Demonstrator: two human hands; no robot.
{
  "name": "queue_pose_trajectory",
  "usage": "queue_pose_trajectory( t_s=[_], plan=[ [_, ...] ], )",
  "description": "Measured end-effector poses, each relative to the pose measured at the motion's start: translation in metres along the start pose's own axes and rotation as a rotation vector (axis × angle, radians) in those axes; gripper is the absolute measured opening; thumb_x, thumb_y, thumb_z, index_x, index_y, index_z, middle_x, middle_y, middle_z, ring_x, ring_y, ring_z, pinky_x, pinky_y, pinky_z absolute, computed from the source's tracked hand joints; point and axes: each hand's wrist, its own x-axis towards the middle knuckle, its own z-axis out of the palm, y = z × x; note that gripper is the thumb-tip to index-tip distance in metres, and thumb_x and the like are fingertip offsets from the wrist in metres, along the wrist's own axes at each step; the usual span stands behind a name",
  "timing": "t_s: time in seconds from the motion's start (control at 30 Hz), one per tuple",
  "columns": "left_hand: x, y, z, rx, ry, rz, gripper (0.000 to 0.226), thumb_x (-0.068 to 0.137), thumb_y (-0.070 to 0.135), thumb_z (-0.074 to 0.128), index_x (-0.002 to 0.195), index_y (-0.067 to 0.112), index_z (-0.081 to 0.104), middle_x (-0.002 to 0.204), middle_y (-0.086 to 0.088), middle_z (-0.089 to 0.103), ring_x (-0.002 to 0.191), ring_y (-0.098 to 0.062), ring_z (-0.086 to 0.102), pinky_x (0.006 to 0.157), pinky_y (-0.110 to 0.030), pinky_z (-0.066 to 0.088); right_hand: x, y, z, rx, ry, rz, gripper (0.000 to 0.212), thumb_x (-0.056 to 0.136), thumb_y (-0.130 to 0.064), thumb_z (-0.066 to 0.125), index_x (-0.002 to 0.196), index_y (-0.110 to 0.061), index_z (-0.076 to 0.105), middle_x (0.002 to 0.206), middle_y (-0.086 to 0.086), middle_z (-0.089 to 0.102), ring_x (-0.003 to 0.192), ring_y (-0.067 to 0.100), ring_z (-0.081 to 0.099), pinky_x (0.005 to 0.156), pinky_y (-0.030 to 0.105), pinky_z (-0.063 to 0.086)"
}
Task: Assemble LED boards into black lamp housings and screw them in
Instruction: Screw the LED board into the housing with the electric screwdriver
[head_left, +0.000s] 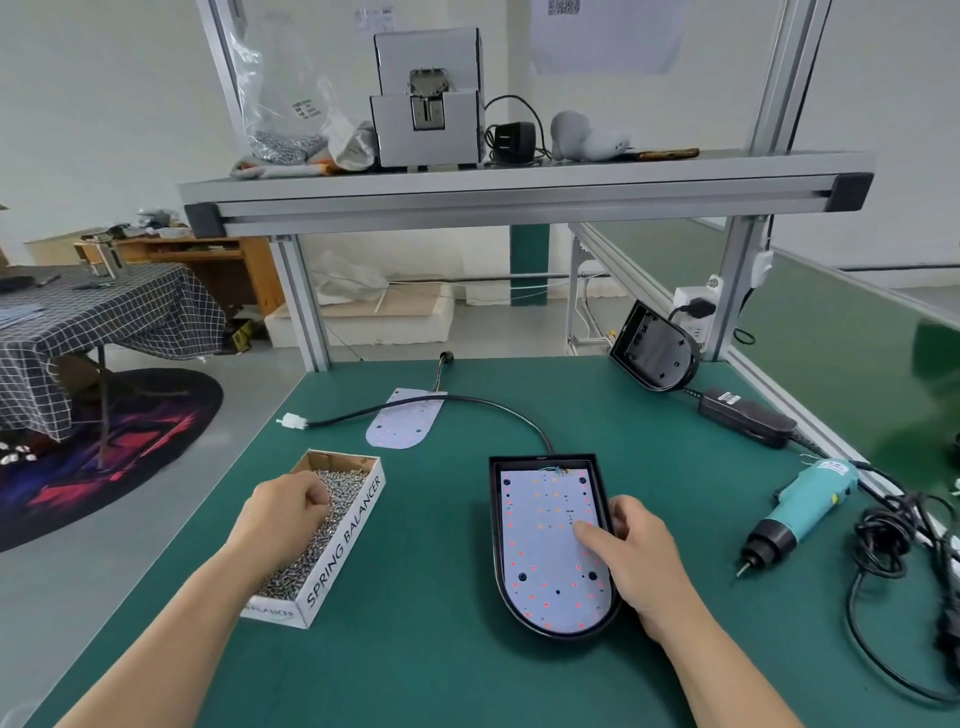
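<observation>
Head view, workbench with green mat (441, 649). A black lamp housing (602, 499) lies flat, right of centre and near the person, rounded end nearest. A white LED board (545, 561) is seated inside it, face up, within the rim. The right hand (636, 556) rests against the housing's right wall with its forefinger pressed on the board; in my judgement this keeps the board seated and the housing steady until screws go in. That hand clamps nothing; its fingers are spread over rim and board.

The left hand (288, 512) is inside the screw box (332, 540) at near left, fingers curled together down among the loose screws (306, 551). Whether a screw is pinched between them cannot be told. The box sits within easy reach of that hand, presumably so each screw can be fetched without releasing the board. Its side panel reads "SPRING BALANCER".

The electric screwdriver (802, 512), teal and black, lies unheld at right, bit pointing near-left, handy for the right hand. Fastening appears not yet begun.

A black cable (441, 402) runs from the housing's far end to a white connector (292, 422) at far left. It crosses a second LED board (402, 421) lying bare on the mat. A second empty housing (654, 348) leans at far right, awaiting assembly. A black power adapter (745, 418) lies near it; its label is too small to read.

The upper shelf carries a grey machine (426, 98) and a clear bag of screws (280, 104); the printing there is illegible.
</observation>
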Motion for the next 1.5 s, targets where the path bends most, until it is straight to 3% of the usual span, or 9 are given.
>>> queue_pose_trajectory(
  t_s=[0.13, 0.37, 0.53, 0.67, 0.77, 0.9, 1.17, 1.33, 1.5],
  plan=[
    [0.001, -0.004, -0.006, -0.401, -0.006, -0.149, 0.014, 0.086, 0.002, 0.071, 0.079, 0.014, 0.075, 0.065, -0.006, 0.071, 0.057, -0.018, 0.061, 0.053, -0.027, 0.048, 0.0, 0.0, 0.0, -0.005, -0.001, -0.002, 0.021, 0.082, -0.012, 0.076, 0.09, -0.001, 0.06, 0.093, 0.022, 0.067, 0.071, 0.02, 0.054, 0.069, 0.037, 0.047],
    [-0.001, -0.002, -0.019, -0.974, -0.111, -0.325, 0.008, 0.093, -0.006, 0.06, 0.097, -0.009, 0.066, 0.079, -0.015, 0.062, 0.069, -0.018, 0.055, 0.059, -0.024, 0.052, -0.001, 0.0, -0.001, -0.01, 0.001, 0.001, 0.019, 0.083, -0.013, 0.076, 0.089, -0.003, 0.061, 0.093, 0.02, 0.068, 0.071, 0.02, 0.055, 0.067, 0.035, 0.046],
    [-0.008, 0.002, -0.03, -1.834, -0.359, -0.575, 0.013, 0.089, 0.001, 0.053, 0.101, 0.0, 0.057, 0.08, -0.007, 0.056, 0.067, -0.007, 0.048, 0.048, -0.01, 0.046, -0.001, 0.0, -0.001, -0.007, -0.007, 0.016, 0.021, 0.083, -0.013, 0.075, 0.092, -0.001, 0.061, 0.094, 0.019, 0.069, 0.073, 0.021, 0.056, 0.068, 0.036, 0.048],
    [-0.014, 0.004, -0.026, -2.158, -0.396, -0.637, 0.033, 0.074, -0.006, 0.057, 0.105, 0.005, 0.051, 0.078, -0.003, 0.054, 0.059, -0.007, 0.048, 0.046, -0.01, 0.041, -0.001, 0.0, -0.001, 0.002, -0.005, 0.017, 0.02, 0.082, -0.013, 0.075, 0.088, -0.002, 0.06, 0.086, 0.016, 0.067, 0.071, 0.022, 0.055, 0.067, 0.035, 0.046],
    [-0.016, 0.005, -0.025, -2.204, -0.382, -0.621, 0.051, 0.056, -0.012, 0.063, 0.101, 0.006, 0.05, 0.078, -0.006, 0.055, 0.06, -0.008, 0.05, 0.046, -0.01, 0.043, -0.001, 0.0, -0.001, 0.009, -0.005, 0.023, 0.02, 0.083, -0.013, 0.076, 0.09, -0.001, 0.06, 0.091, 0.019, 0.068, 0.074, 0.023, 0.057, 0.07, 0.037, 0.048],
    [-0.02, 0.025, -0.024, -2.12, -0.35, -0.586, 0.019, 0.078, -0.002, 0.054, 0.096, 0.002, 0.055, 0.081, -0.016, 0.064, 0.067, -0.017, 0.063, 0.056, -0.014, 0.054, -0.001, 0.0, 0.001, -0.011, 0.004, 0.026, 0.023, 0.083, -0.012, 0.076, 0.09, 0.002, 0.059, 0.095, 0.025, 0.066, 0.073, 0.023, 0.054, 0.071, 0.04, 0.048],
    [-0.046, 0.112, -0.006, -2.003, -0.588, -0.587, 0.004, 0.075, -0.003, 0.054, 0.075, 0.001, 0.055, 0.074, -0.018, 0.06, 0.053, -0.018, 0.061, 0.044, -0.016, 0.052, -0.002, -0.007, 0.001, -0.048, -0.022, 0.091, 0.025, 0.084, -0.013, 0.074, 0.09, 0.002, 0.055, 0.096, 0.024, 0.065, 0.074, 0.023, 0.052, 0.069, 0.037, 0.044],
    [-0.065, 0.166, 0.018, -1.906, -0.804, -0.583, 0.007, 0.083, -0.005, 0.056, 0.077, -0.004, 0.059, 0.076, -0.018, 0.062, 0.054, -0.019, 0.059, 0.041, -0.018, 0.049, -0.005, -0.013, 0.005, -0.054, -0.024, 0.132, 0.018, 0.08, -0.011, 0.07, 0.085, -0.004, 0.055, 0.083, 0.007, 0.06, 0.071, 0.021, 0.05, 0.066, 0.033, 0.04],
    [-0.08, 0.203, 0.056, -1.756, -0.77, -0.6, 0.012, 0.096, -0.004, 0.053, 0.087, -0.007, 0.061, 0.074, -0.016, 0.064, 0.065, -0.019, 0.059, 0.045, -0.019, 0.049, -0.009, -0.02, 0.006, -0.086, -0.005, 0.12, 0.029, 0.081, -0.023, 0.074, 0.076, -0.015, 0.047, 0.074, -0.003, 0.051, 0.065, 0.016, 0.043, 0.06, 0.031, 0.036]
  ],
)
